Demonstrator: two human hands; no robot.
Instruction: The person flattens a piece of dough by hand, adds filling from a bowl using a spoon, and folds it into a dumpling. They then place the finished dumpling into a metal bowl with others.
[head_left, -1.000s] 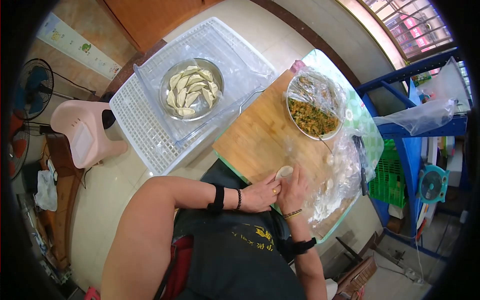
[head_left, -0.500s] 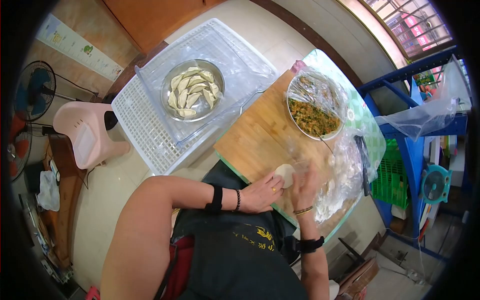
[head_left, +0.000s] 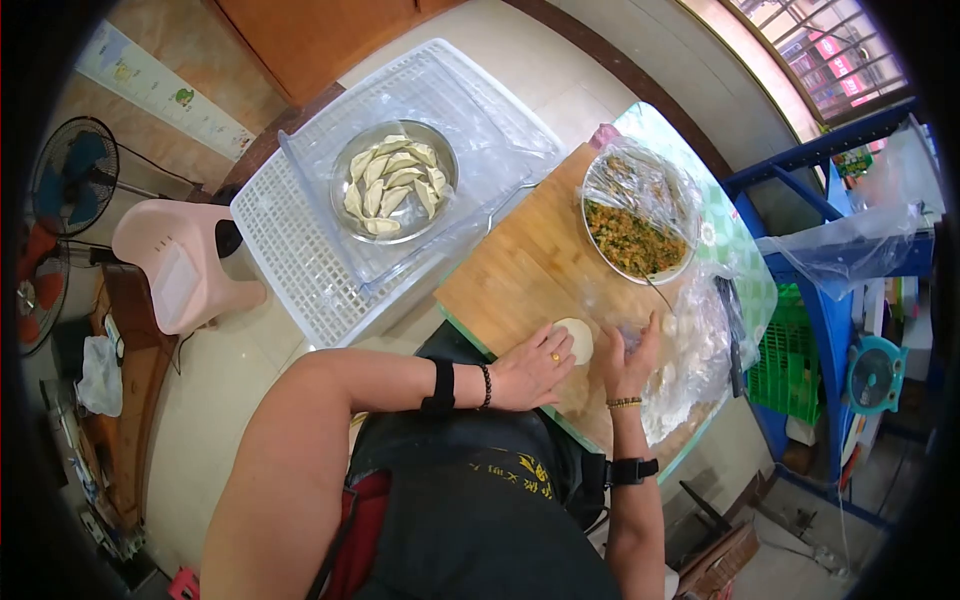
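Observation:
A round, pale dough wrapper (head_left: 578, 342) lies flat on the wooden board (head_left: 510, 262). My left hand (head_left: 532, 370) rests with fingers stretched out at the wrapper's left edge, the fingertips touching it. Just right of the wrapper, my right hand (head_left: 630, 368) has its thumb and fingers bent around a translucent, slightly purple thing (head_left: 629, 338) whose kind I cannot make out. Toward the board's far side stands a bowl of chopped orange and green filling (head_left: 632, 240), partly covered with plastic film (head_left: 650, 185).
Several folded dumplings (head_left: 388, 185) lie in a steel bowl (head_left: 452, 165) on a white plastic crate (head_left: 300, 295) at left. Floury crumpled plastic (head_left: 685, 370) and a dark-handled knife (head_left: 735, 350) are at the board's right. A pink stool (head_left: 165, 250) and blue shelf (head_left: 815, 330) stand around.
My right hand has moved right, away from the wrapper, and is no longer blurred. My left hand lies flatter beside the wrapper. The whole view has shifted slightly.

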